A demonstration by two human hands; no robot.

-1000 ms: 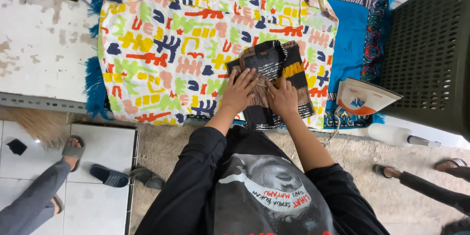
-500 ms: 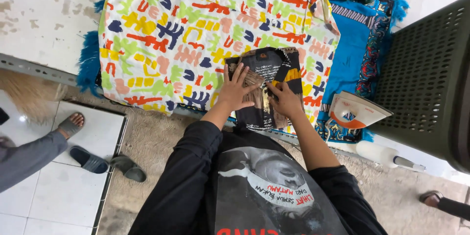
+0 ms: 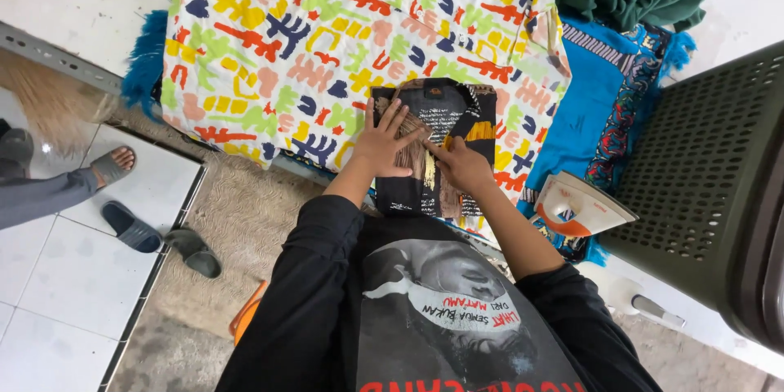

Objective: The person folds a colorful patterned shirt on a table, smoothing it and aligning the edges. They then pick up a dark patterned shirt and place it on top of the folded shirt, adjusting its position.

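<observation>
At centre frame, a folded dark printed shirt with yellow and white patches (image 3: pixel 431 147) lies on a multicolour abstract-print cloth (image 3: pixel 327 41) that covers the work surface. Left hand (image 3: pixel 382 144) lies flat on it with fingers spread, palm down on the left half. Right hand (image 3: pixel 464 165) sits at about 3 o'clock of the left one, fingers drawn together and pressing on the fold; thumb hidden, so whether it pinches fabric I cannot tell.

Risks, as judgement:
- Shirt's near end reaches the front edge of the surface. Extra push toward 6 o'clock could slide it off.
- Printed cloth is loose over a blue fringed mat (image 3: pixel 588 106); sideways pressure may bunch it and skew the fold.
- White and orange clothes iron (image 3: pixel 576 208) stands at 4 o'clock, just beside the right forearm. An elbow swing could knock it over; whether it is hot cannot be told.
- Dark green perforated plastic basket (image 3: pixel 702 180) at 3 o'clock limits room on that side.
</observation>
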